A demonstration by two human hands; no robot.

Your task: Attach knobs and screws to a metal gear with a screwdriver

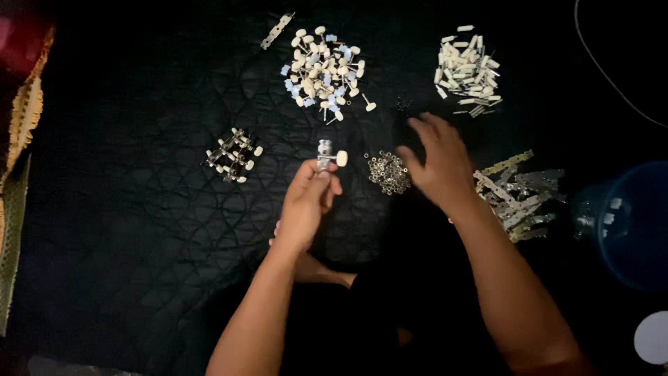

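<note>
My left hand [306,202] grips a small metal plate part with a cream knob [330,156], held upright over the black quilted cloth [125,230]. My right hand [435,163] hovers with fingers spread and blurred, just right of a small heap of metal rings [388,173]; it holds nothing I can see. Far ahead lies a pile of cream-headed pegs with blue bits [323,69]. A pile of cream cylinders [467,69] sits at the far right. Metal strips [522,195] are heaped beside my right wrist.
A small cluster of assembled pieces [233,154] lies to the left. One loose metal strip [277,31] lies at the top. A blue tub [630,223] stands at the right edge, a white round object [654,338] below it, a thin cable [612,76] above.
</note>
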